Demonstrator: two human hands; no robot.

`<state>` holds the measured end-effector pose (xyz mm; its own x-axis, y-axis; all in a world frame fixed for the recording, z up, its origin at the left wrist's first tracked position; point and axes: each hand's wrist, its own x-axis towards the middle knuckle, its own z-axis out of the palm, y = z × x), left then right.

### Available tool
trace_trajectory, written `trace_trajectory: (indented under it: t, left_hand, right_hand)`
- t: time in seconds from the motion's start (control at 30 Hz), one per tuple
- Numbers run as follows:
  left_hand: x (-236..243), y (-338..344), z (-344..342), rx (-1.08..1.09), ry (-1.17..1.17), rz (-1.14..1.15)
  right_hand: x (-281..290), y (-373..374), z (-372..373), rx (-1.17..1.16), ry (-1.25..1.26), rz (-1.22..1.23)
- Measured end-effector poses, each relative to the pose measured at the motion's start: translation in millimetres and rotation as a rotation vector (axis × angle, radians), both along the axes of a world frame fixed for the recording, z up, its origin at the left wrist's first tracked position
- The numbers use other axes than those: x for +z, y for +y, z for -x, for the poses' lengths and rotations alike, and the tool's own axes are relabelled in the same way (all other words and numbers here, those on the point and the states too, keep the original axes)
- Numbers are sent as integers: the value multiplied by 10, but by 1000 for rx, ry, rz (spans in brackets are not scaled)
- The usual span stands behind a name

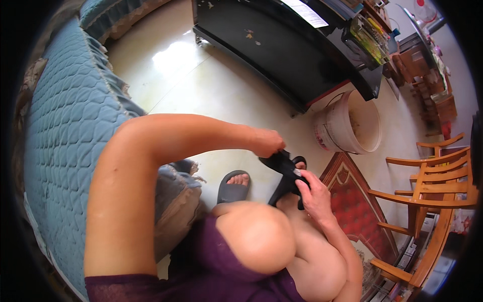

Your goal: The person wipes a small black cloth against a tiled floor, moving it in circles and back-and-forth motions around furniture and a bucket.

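A limp black cloth piece hangs between my hands above my lower legs; its exact kind does not show. At its upper left end my left hand is closed on a bunched part, seen from the back, with the fingertips hidden. My right hand pinches the cloth's right side between thumb and fingers, beside a small pale patch. Below, one foot wears a grey slipper on the floor. The other foot is mostly covered by the cloth, with toes showing beyond it.
A blue quilted bed cover lies to the left. Ahead stands a black cabinet with a white bucket at its near corner. On the right are a red patterned mat and a wooden chair.
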<state>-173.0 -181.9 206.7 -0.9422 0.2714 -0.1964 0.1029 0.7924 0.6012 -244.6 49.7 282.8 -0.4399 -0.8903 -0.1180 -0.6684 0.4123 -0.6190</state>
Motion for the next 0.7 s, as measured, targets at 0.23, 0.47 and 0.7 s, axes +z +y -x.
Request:
trace_trajectory:
  t: [0.23, 0.47, 0.7]
  left_hand:
    - [-358, -253, -189, 69, -409, 133]
    - [-162, -532, -126, 250, -427, 346]
    - [-223, -720, -141, 464, -549, 424]
  right_hand:
    - [-541, -406, 155, 192, -132, -170]
    - [-680, -1263, 541, 468, 207, -240]
    - [-1566, -1675, 897, 817, 541, -142]
